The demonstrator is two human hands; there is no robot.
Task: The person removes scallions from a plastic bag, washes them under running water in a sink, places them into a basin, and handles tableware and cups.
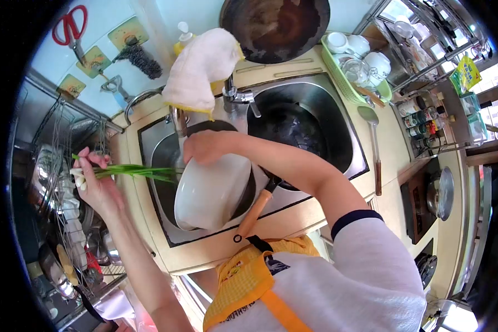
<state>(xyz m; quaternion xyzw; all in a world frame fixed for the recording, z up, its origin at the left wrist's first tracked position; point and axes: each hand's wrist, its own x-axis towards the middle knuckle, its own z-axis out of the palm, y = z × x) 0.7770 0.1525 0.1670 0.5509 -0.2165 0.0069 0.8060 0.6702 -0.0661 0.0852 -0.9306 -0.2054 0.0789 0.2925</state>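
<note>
My left hand (97, 180) is closed around the white ends of a bunch of green onions (138, 171), held out to the left of the sink. Their green tips reach over the left basin (165, 150), toward the bowl. With my right hand (207, 146) I grip the rim of a large white bowl (213, 191), tipped on its side above that basin. The bowl's inside is turned away from me. Just above my right hand is the faucet (238, 97), with a white cloth (199, 69) draped beside it.
The right basin (337, 119) holds a dark pan (293, 130) whose wooden handle (254, 213) sticks out over the front edge. A green dish basket (337, 72), a spatula (373, 133) and spice jars (418, 122) are on the right. A wire rack (55, 182) stands left.
</note>
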